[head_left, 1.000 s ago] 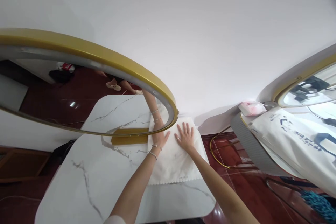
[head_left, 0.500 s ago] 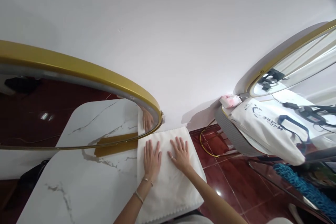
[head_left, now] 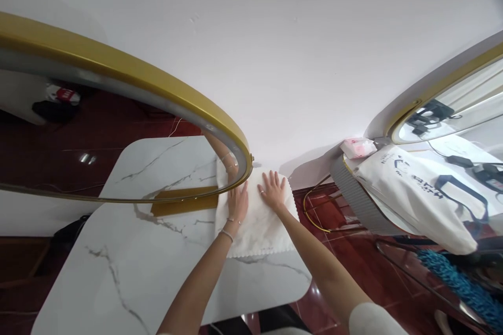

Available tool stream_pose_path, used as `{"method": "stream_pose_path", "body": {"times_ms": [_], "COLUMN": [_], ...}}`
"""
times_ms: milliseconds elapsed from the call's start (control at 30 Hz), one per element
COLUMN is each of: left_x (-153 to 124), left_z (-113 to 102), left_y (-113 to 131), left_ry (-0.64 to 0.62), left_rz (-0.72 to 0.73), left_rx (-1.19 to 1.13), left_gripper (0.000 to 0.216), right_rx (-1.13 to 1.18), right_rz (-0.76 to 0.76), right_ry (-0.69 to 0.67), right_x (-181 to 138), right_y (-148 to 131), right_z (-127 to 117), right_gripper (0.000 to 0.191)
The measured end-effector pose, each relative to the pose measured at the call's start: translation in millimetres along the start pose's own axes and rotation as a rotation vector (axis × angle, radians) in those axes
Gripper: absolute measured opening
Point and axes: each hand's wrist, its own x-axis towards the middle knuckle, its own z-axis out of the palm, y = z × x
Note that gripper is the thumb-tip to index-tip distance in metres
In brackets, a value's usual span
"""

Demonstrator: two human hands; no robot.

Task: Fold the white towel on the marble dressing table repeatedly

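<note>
A white cloth (head_left: 259, 235) with a scalloped edge lies flat on the white marble-patterned table (head_left: 157, 261), close to the wall. My left hand (head_left: 238, 204) rests palm down on the cloth's left part, its fingertips by the lower rim of the gold-framed mirror (head_left: 188, 99). Bracelets circle the left wrist. Flat on the cloth's upper right lies my right hand (head_left: 273, 190), fingers spread, a ring on one of them. Neither hand grips anything. The mirror covers part of the cloth's far left edge.
To the right, a second table (head_left: 346, 193) bears a tissue pack (head_left: 358, 147) and a white tote bag (head_left: 412, 193). Another gold-framed mirror (head_left: 404, 107) leans above it. A blue fluffy duster (head_left: 459, 282) is at lower right. Red tiled floor (head_left: 349, 267) shows between the tables.
Both hands have moved forward toward the wall with the cloth under them. The cloth's near edge has shifted away from me, uncovering the table's front part. My view has also shifted.
</note>
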Motion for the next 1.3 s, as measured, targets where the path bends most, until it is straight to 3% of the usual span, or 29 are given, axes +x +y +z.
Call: {"method": "stream_pose_path", "body": {"times_ms": [67, 167, 267, 333, 400, 467, 767, 900, 1000, 1100, 1300], "left_x": [-37, -101, -149, -165, -166, -158, -74, -59, -67, -88, -163], "left_z": [-9, -32, -53, -60, -63, -61, -41, -36, -36, -41, -63], "left_y": [0, -6, -12, -12, -11, -12, -28, -23, -20, -20, -11], "left_ry": [0.003, -0.046, -0.126, -0.156, -0.166, -0.17, -0.181, -0.148, -0.134, -0.139, -0.169], "left_rz": [0.019, 0.094, 0.132, 0.137, 0.135, 0.141, 0.194, 0.154, 0.146, 0.141, 0.127], "left_rx": [-0.018, -0.047, -0.044, -0.042, -0.044, -0.051, -0.054, -0.045, -0.053, -0.061, -0.054], "left_gripper": [0.047, 0.055, 0.058, 0.058, 0.058, 0.057, 0.051, 0.053, 0.051, 0.051, 0.056], "right_rx": [0.041, 0.062, 0.038, -0.001, -0.033, -0.041, -0.068, -0.049, 0.006, 0.03, -0.004], "right_rz": [-0.034, -0.058, -0.139, -0.188, -0.191, -0.182, -0.255, -0.258, -0.147, -0.045, -0.164], "right_ry": [0.059, 0.036, -0.012, -0.051, -0.083, -0.103, -0.223, -0.197, -0.087, -0.033, -0.054], "right_x": [-21, -76, -141, -173, -187, -180, -58, -38, -51, -88, -192], "right_y": [2, 3, 0, -3, -5, -5, 14, 17, 11, 1, -11], "right_z": [-4, -17, -32, -40, -42, -41, -25, -23, -22, -24, -41], "right_gripper": [0.042, 0.039, 0.045, 0.056, 0.064, 0.065, 0.06, 0.058, 0.053, 0.048, 0.059]}}
